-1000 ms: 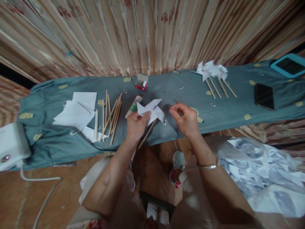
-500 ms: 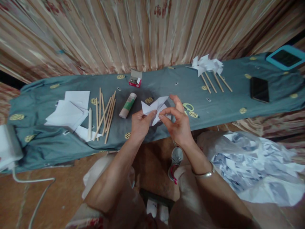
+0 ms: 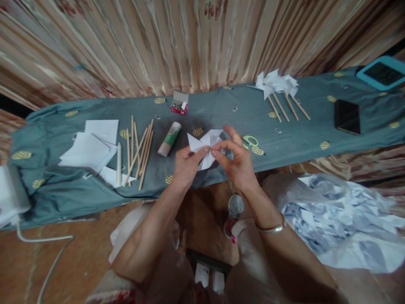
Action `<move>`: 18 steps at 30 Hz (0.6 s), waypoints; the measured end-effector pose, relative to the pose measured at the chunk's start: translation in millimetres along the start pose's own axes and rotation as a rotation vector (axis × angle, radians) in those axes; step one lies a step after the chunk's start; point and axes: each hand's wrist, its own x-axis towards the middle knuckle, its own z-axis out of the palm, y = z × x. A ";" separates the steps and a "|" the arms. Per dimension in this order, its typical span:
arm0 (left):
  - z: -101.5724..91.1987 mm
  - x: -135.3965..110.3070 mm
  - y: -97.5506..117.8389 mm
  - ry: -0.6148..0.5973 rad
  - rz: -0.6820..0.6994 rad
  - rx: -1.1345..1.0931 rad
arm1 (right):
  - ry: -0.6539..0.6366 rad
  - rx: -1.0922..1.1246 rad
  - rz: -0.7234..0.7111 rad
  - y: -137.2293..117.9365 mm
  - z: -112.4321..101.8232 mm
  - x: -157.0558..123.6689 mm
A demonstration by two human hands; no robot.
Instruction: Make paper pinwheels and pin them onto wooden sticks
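Observation:
A white paper pinwheel (image 3: 205,145) is held over the front edge of the cloth-covered table (image 3: 221,114). My left hand (image 3: 186,166) grips it from below, thumb and fingers pinched near its centre. My right hand (image 3: 236,162) meets it from the right, thumb and forefinger pinched at the pinwheel's centre, possibly on a small pin that I cannot make out. The pinwheel's stick is hidden behind my hands. A glue stick (image 3: 170,138) lies just left of the pinwheel, and a red box of pins (image 3: 179,104) stands open behind it.
Several wooden sticks (image 3: 139,150) and white paper squares (image 3: 91,150) lie at the left. Finished pinwheels on sticks (image 3: 278,90) lie at the back right, near a black phone (image 3: 347,116) and a blue-framed tablet (image 3: 381,72). Green scissors (image 3: 251,141) lie by my right hand. A bag of paper scraps (image 3: 335,219) sits right.
My right hand has come in from the right and now pinches the pinwheel's centre. The pinwheel has risen slightly, and its stick has gone out of sight behind my hands.

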 end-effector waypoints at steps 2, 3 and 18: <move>-0.6 0.2 0.0 -0.012 -0.001 -0.010 | 0.002 0.020 0.008 0.3 0.7 -0.3; -0.8 0.1 0.2 -0.016 -0.001 -0.016 | 0.004 0.030 0.010 0.4 0.9 -0.4; -1.0 -0.5 0.7 -0.047 -0.009 -0.027 | -0.001 0.049 0.021 2.4 1.6 0.4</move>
